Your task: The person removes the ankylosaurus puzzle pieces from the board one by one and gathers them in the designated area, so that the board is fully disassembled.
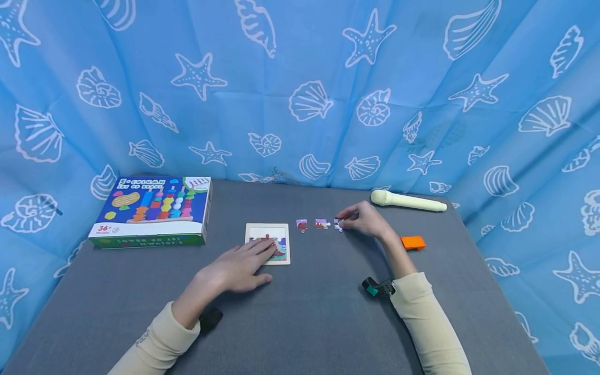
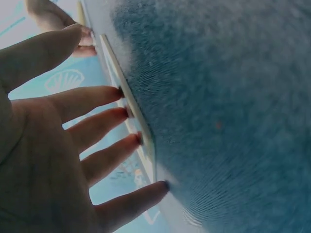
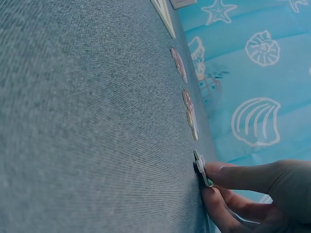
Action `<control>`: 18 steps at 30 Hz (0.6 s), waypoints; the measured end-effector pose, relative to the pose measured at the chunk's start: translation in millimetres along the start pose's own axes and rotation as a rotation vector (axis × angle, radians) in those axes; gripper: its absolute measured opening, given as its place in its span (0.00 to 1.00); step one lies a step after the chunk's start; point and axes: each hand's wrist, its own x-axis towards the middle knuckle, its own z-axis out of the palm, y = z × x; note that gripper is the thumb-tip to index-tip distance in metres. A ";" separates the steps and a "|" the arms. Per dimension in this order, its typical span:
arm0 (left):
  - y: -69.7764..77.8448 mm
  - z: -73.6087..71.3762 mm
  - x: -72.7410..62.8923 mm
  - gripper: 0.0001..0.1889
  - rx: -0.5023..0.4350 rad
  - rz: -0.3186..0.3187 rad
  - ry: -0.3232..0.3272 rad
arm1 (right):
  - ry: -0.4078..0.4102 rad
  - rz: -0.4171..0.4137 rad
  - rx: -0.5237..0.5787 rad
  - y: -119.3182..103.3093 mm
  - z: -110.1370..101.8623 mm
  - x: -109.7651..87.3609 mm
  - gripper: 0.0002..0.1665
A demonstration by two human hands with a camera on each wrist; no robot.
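Observation:
My left hand (image 1: 240,268) lies palm down with its fingers extended, fingertips resting on a small square jigsaw puzzle with a pale frame (image 1: 287,245). Part of its colourful picture shows, and the fingers cover some of it. Farther right, my right hand (image 1: 367,221) pinches a small purple-and-white puzzle piece (image 1: 337,224) between thumb and fingers. In the right wrist view that held piece (image 3: 199,164) stands tilted, close over the cloth. Two loose pieces, a purple one with red (image 1: 302,225) and another with red and white (image 1: 321,224), lie in a row between the frame and my right hand.
A bead-set box (image 1: 150,211) sits at the back left of the grey-covered table (image 1: 300,323). At the back right lies a pale yellow microphone-shaped stick (image 1: 410,200). An orange block (image 1: 413,242) is beside my right forearm. A blue seashell curtain (image 1: 281,62) hangs behind.

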 end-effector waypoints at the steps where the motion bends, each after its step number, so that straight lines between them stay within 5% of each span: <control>1: 0.3 -0.7 -0.8 0.39 -0.007 -0.005 -0.008 | 0.005 0.002 -0.002 0.0 0.1 -0.3 0.15; 10: 1.9 -9.6 -15.2 0.38 -0.046 -0.051 -0.077 | 0.040 -0.007 0.000 -2.2 0.8 -2.9 0.15; 18: 6.2 -13.4 -20.2 0.38 -0.075 -0.098 -0.118 | -0.029 -0.072 0.149 -10.2 10.2 -4.6 0.16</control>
